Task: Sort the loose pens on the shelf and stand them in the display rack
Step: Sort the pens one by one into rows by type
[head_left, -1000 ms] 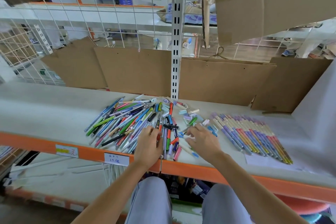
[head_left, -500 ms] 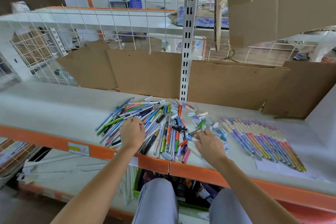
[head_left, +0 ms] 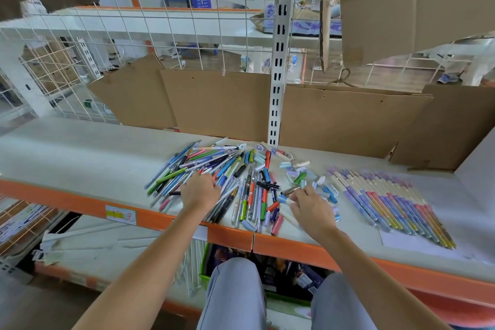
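Note:
A jumbled pile of loose pens [head_left: 206,163] in many colours lies on the white shelf [head_left: 80,158]. My left hand [head_left: 201,193] sits on the pile's near side, its fingers curled down round several pens. Just right of the pile, my right hand [head_left: 312,209] pinches a short dark and silver pen [head_left: 292,191] at its fingertips. Small pastel caps and short pens [head_left: 294,171] are scattered around it. Farther right, a neat row of pastel pens [head_left: 388,201] lies side by side.
The shelf's orange front edge [head_left: 80,202] carries price labels. A white slotted upright [head_left: 277,75] rises behind the pile, with cardboard sheets [head_left: 219,102] and a wire grid [head_left: 107,35] along the back. A white paper sheet [head_left: 401,244] lies under the row's near end.
My left hand has slid left from the middle of the pile onto its left part. My right hand stayed among the short pens and has closed its fingertips on one.

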